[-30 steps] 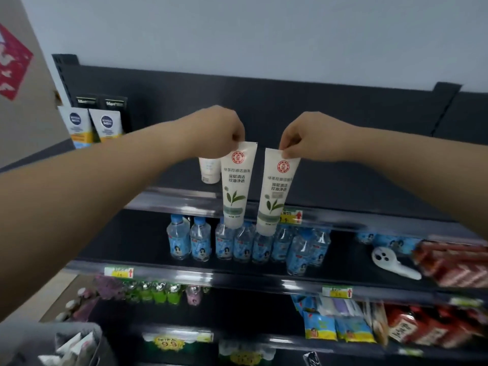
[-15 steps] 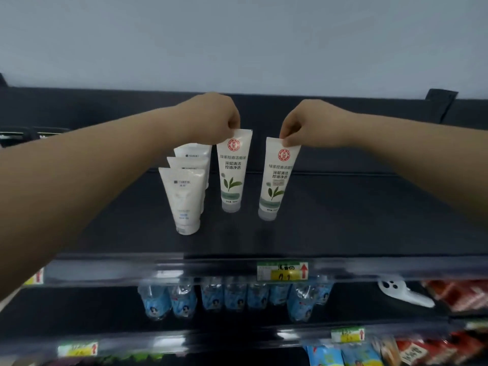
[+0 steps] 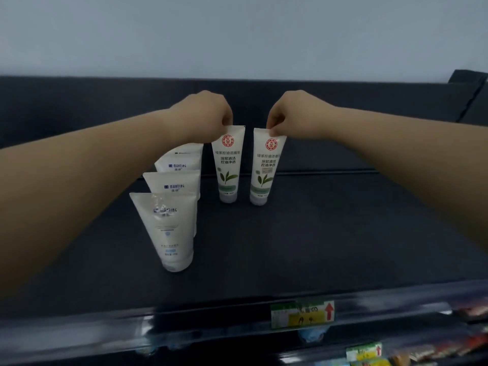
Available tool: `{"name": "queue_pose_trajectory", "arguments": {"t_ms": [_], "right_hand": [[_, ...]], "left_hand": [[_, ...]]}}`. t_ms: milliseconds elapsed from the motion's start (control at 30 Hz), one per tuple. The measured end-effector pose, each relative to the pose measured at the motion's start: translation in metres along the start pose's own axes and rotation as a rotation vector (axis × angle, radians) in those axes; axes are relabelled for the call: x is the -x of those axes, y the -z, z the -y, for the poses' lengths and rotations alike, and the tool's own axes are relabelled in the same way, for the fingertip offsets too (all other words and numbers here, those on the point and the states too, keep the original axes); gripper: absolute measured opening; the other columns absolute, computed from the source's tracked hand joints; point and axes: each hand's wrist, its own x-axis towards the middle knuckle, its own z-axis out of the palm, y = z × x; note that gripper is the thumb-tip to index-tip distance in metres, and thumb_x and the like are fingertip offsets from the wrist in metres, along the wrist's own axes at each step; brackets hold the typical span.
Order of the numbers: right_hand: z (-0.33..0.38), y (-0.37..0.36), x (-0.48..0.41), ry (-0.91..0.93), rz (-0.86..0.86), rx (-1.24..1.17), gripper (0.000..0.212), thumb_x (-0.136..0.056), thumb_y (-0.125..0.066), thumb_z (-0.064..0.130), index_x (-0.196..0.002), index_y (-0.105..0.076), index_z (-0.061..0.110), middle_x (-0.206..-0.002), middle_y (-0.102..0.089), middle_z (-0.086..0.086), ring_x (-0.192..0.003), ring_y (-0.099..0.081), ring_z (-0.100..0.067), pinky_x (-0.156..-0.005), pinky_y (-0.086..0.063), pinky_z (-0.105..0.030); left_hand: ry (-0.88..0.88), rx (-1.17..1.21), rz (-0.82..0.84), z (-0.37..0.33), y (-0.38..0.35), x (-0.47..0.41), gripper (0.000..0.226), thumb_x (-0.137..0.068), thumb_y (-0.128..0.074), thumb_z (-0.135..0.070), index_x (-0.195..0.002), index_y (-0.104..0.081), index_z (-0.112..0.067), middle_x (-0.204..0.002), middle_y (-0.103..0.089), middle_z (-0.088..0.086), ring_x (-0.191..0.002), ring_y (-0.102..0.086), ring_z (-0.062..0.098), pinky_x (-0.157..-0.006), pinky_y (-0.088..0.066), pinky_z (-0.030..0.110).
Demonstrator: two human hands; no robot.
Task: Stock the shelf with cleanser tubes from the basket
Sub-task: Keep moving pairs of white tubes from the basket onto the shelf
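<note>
- The shelf [image 3: 356, 233] lies bare right of the right tube [image 3: 266, 170] and in front of it and the left tube [image 3: 228, 167], out to the front rail [image 3: 184, 320].
- A row of white tubes [image 3: 169, 228] stands just left of the left tube, running front to back, blocking that side.
- A narrow gap parts the left and right tubes.
- The back panel [image 3: 79, 109] closes the rear.

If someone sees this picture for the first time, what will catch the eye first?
At the centre, the left hand pinches the left leaf tube by its top edge and the right hand pinches the right leaf tube the same way, both caps down, side by side over the shelf. Left of them, a row of white tubes stands caps down, front to back.
</note>
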Motion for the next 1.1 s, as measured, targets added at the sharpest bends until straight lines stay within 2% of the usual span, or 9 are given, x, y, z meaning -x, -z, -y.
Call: {"name": "queue_pose_trajectory", "arguments": {"t_ms": [200, 433, 633, 833, 1100], "right_hand": [[-0.003, -0.008, -0.019, -0.001, -0.014, 0.007, 0.016, -0.089, -0.062, 0.016, -0.101, -0.071, 0.012, -0.091, -0.061, 0.002, -0.09, -0.058, -0.015, -0.076, -0.045, -0.026], [-0.002, -0.009, -0.029, 0.02, -0.033, 0.013, 0.018, -0.089, -0.06, 0.014, -0.103, -0.071, 0.01, -0.103, -0.068, -0.004, -0.094, -0.061, -0.017, -0.081, -0.05, -0.03], [-0.002, -0.014, -0.033, 0.029, -0.047, 0.022, 0.017, -0.088, -0.061, 0.014, -0.101, -0.071, 0.011, -0.102, -0.068, -0.005, -0.087, -0.056, -0.014, -0.075, -0.044, -0.027], [-0.001, -0.014, -0.035, 0.006, -0.017, 0.02, 0.021, -0.089, -0.057, 0.01, -0.104, -0.071, 0.011, -0.105, -0.069, -0.005, -0.095, -0.061, -0.018, -0.078, -0.048, -0.028], [0.003, -0.017, -0.036, 0.022, -0.001, -0.006, 0.021, -0.092, -0.055, 0.012, -0.109, -0.068, 0.012, -0.108, -0.067, -0.004, -0.089, -0.055, -0.012, -0.073, -0.041, -0.024]], "left_hand": [[0.01, 0.008, 0.007, 0.011, -0.009, -0.014, 0.025, -0.092, -0.051, -0.011, -0.108, -0.069, -0.015, -0.105, -0.067, 0.007, -0.093, -0.061, 0.026, -0.073, -0.047, 0.034], [0.008, 0.032, -0.004, 0.016, -0.011, -0.02, 0.025, -0.093, -0.05, -0.011, -0.111, -0.067, -0.014, -0.107, -0.067, 0.008, -0.095, -0.062, 0.026, -0.072, -0.046, 0.032], [0.008, 0.034, -0.003, 0.014, -0.013, -0.018, 0.025, -0.094, -0.05, -0.012, -0.113, -0.066, -0.015, -0.109, -0.066, 0.007, -0.095, -0.061, 0.025, -0.072, -0.044, 0.032], [0.013, 0.037, -0.028, 0.015, -0.015, -0.015, 0.026, -0.095, -0.049, -0.014, -0.116, -0.065, -0.014, -0.111, -0.066, 0.008, -0.097, -0.061, 0.025, -0.072, -0.043, 0.032], [0.009, 0.053, -0.018, 0.015, -0.016, -0.013, 0.026, -0.094, -0.05, -0.014, -0.116, -0.063, -0.014, -0.11, -0.066, 0.007, -0.094, -0.062, 0.024, -0.075, -0.049, 0.033]]}}
